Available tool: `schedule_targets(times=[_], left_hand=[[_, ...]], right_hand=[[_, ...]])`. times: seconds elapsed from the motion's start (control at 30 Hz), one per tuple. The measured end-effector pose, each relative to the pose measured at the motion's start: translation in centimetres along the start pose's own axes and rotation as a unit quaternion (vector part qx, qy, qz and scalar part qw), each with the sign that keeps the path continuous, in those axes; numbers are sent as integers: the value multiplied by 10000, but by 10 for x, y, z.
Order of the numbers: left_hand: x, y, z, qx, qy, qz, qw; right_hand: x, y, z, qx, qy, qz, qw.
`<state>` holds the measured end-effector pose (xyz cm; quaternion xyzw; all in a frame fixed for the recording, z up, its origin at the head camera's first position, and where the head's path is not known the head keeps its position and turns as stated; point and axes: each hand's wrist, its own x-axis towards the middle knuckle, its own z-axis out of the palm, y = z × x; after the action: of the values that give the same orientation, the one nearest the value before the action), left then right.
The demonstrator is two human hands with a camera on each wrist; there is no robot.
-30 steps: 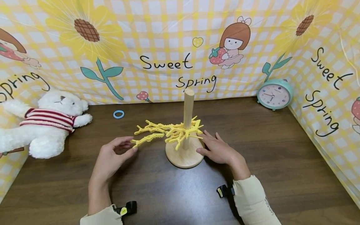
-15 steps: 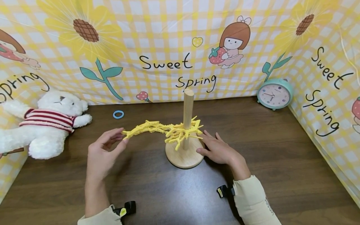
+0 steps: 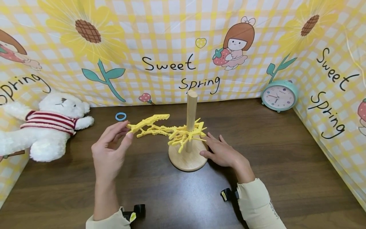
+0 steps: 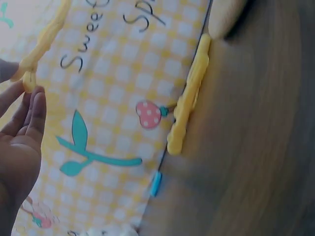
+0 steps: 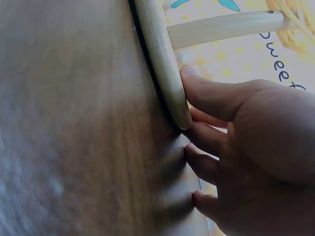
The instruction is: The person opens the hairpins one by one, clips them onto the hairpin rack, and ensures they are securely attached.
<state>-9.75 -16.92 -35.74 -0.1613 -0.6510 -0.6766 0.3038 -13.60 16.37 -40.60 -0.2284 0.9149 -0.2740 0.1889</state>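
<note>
Thumb and fingertips of the left hand [image 3: 109, 152] pinch one end of a yellow, knobbly, branch-shaped piece [image 3: 151, 121], holding it up over the dark brown wood-grain table [image 3: 160, 197]. Its free end points right, toward the upright round post [image 3: 192, 109] of pale wood, and stands apart from it.

More yellow branch-shaped pieces [image 3: 181, 136] cluster around the post, their prongs sticking out in several directions; some reach left, below the held piece, and the left wrist view shows a gap between them and it. Whether those leftward pieces touch the table is hard to tell.

At the foot of the post is a flat, round, pale wooden base [image 3: 187, 163]. Its right rim is held by the right hand [image 3: 222, 153], with the thumb over the top edge and the index finger against the side.

Behind the left hand lies a small light-blue ring [image 3: 120, 120]. Farther left reclines a white plush bear [image 3: 48, 122] in a red-and-white striped top. A mint-green round clock [image 3: 278, 95] stands at the back right, near a yellow-and-white checked cloth [image 3: 168, 31] printed with "Sweet Spring".
</note>
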Motion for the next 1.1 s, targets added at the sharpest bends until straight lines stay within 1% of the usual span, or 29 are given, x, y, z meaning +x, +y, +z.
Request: schedule_targets(times=[0.13, 0.3, 0.53, 0.7, 0.9, 1.1], left_hand=[[1, 4, 12, -62, 147, -5, 9999], [0, 7, 25, -105, 190, 63, 9997], [-3, 6, 37, 452, 185, 305, 9983], [-3, 9, 46, 449, 239, 466, 9976], [-6, 11, 60, 870, 224, 453, 9949], [-11, 12, 76, 770, 198, 469, 9957]], right_hand=[[0, 1, 0, -3, 5, -1, 10000], [-1, 2, 0, 0, 10, -18, 10000], [-2, 3, 0, -3, -6, 8, 10000], [-2, 4, 2, 9, 12, -13, 10000], [0, 2, 1, -6, 21, -24, 10000], [-1, 1, -1, -8, 13, -52, 10000]])
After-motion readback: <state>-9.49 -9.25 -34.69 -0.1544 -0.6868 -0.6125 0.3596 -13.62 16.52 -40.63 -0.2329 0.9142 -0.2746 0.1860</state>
